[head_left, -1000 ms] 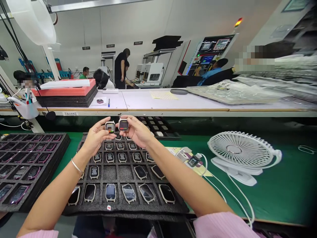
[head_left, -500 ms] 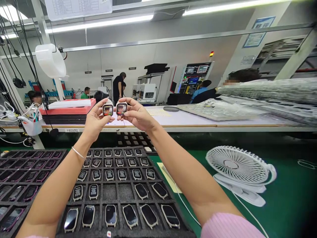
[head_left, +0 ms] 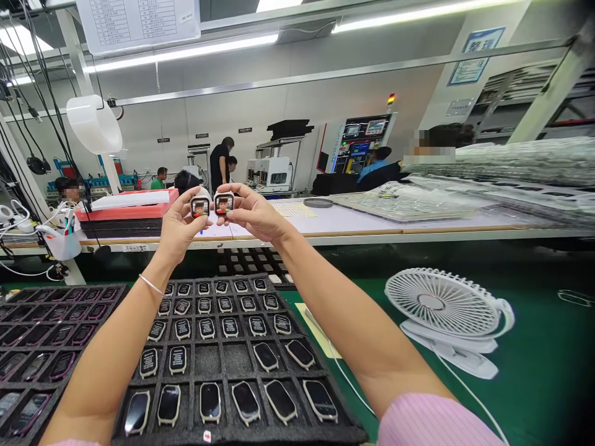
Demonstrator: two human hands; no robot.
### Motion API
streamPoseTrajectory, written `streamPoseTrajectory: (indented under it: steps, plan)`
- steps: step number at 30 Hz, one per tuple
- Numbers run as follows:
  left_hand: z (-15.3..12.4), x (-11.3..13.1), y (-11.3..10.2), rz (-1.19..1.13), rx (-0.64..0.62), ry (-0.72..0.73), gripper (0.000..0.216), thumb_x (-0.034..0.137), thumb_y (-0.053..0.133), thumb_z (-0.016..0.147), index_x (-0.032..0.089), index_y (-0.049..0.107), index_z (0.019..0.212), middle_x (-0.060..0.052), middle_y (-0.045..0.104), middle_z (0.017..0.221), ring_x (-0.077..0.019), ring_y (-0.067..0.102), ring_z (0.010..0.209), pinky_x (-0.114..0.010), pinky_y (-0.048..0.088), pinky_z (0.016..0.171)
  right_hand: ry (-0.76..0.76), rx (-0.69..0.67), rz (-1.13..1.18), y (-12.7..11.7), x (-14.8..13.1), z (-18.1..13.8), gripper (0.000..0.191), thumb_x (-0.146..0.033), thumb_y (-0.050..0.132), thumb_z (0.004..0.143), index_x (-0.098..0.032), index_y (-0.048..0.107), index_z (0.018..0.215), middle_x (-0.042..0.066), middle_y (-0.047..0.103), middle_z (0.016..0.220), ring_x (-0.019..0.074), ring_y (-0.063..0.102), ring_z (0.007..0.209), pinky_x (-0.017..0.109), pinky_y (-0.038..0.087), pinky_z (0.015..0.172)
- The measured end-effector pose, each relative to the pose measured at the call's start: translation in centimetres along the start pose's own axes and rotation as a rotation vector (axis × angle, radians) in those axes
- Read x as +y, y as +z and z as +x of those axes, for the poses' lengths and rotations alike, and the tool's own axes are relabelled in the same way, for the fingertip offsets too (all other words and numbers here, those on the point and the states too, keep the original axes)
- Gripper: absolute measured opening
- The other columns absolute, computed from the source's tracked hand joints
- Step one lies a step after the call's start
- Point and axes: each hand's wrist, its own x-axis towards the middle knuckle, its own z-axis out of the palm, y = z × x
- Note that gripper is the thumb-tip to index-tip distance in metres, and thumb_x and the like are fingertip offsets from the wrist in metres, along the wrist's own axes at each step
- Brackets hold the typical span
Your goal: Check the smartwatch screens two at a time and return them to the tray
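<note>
My left hand [head_left: 179, 229] is raised in front of me, fingers closed on a small square smartwatch body [head_left: 199, 207] with a lit screen. My right hand [head_left: 253, 214] holds a second lit smartwatch body [head_left: 224, 204] right beside it, the two nearly touching. Both screens face me and show a picture. Below my arms lies a black foam tray [head_left: 223, 356] with several watch bodies in its pockets and a few empty pockets. A bracelet is on my left wrist.
A second black tray [head_left: 41, 334] of watch bodies lies at the left. A white desk fan [head_left: 441, 306] with a cable rests on the green mat at the right. Beyond stands a long white bench [head_left: 353, 226] with foam trays and plastic sheets; several people work farther back.
Both hands rose from just above the tray to face height with the two watch bodies. My view tilted upward. The screens now show a picture.
</note>
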Motion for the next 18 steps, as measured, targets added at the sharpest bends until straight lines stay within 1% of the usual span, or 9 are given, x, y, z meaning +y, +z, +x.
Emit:
streamPoseTrajectory:
  steps: [4,7,11,15,18]
  plan:
    - [0.0,0.3,0.3,-0.003,-0.004,0.008,0.06,0.011,0.076,0.063,0.022,0.061,0.121,-0.001,0.068,0.088,-0.0115,0.066,0.064,-0.028,0.056,0.07,-0.013,-0.003,-0.001,0.0,-0.4,0.0,0.052,-0.02,0.074,0.069,-0.021,0.052,0.117,0.001,0.07,0.091,0.0139,0.068,0.073,0.029,0.051,0.069]
    - [-0.6,0.4,0.5,-0.002,-0.005,0.017,0.059,0.012,0.076,0.064,0.023,0.062,0.12,-0.001,0.07,0.09,-0.0104,0.064,0.065,-0.028,0.056,0.071,-0.024,0.003,0.005,0.3,-0.4,-0.7,0.05,-0.02,0.074,0.071,-0.022,0.053,0.116,0.001,0.07,0.091,0.0138,0.068,0.073,0.03,0.052,0.072]
    - [-2.6,0.1,0.6,-0.009,0.002,-0.011,0.057,0.011,0.077,0.063,0.023,0.063,0.117,0.0,0.07,0.091,-0.0104,0.064,0.068,-0.026,0.056,0.071,-0.006,0.033,0.012,1.1,0.5,-2.6,0.048,-0.023,0.076,0.072,-0.023,0.054,0.115,-0.001,0.069,0.085,0.0144,0.067,0.072,0.031,0.053,0.074]
    - [-5.0,-0.8,0.4,0.009,0.01,-0.08,0.056,0.014,0.078,0.065,0.023,0.062,0.118,-0.001,0.069,0.091,-0.0114,0.065,0.066,-0.027,0.056,0.07,0.023,0.036,0.013,1.8,2.0,-4.6,0.048,-0.025,0.076,0.073,-0.024,0.054,0.115,-0.001,0.068,0.083,0.0153,0.068,0.073,0.03,0.053,0.071]
    - [-6.0,-1.4,0.2,0.019,0.0,-0.116,0.057,0.016,0.078,0.065,0.023,0.061,0.12,-0.001,0.069,0.092,-0.0118,0.065,0.067,-0.027,0.056,0.07,0.046,0.031,0.029,2.0,2.8,-5.5,0.047,-0.025,0.076,0.072,-0.024,0.054,0.114,-0.001,0.068,0.082,0.0153,0.068,0.073,0.029,0.053,0.07]
